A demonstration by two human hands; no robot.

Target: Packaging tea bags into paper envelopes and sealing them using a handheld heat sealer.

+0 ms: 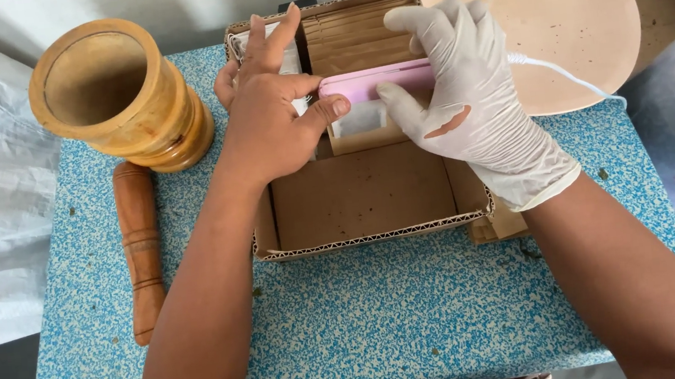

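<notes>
Pink sealer clamped between both grips over cardboard box, bare left hand pinching its left end, gloved right hand pressing its right end onto small sachet

Open brown cardboard box mid-table; tan packets stacked inside.

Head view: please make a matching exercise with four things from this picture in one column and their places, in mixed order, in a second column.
Things:
1. wooden mortar
2. wooden pestle
3. pink device
4. round plate

Places:
A. lying flat on the blue speckled table, left of the cardboard box
B. far right, behind the gloved right hand
C. standing at the far left corner
D. between both hands, above the box

Pairs: 1-C, 2-A, 3-D, 4-B
</notes>
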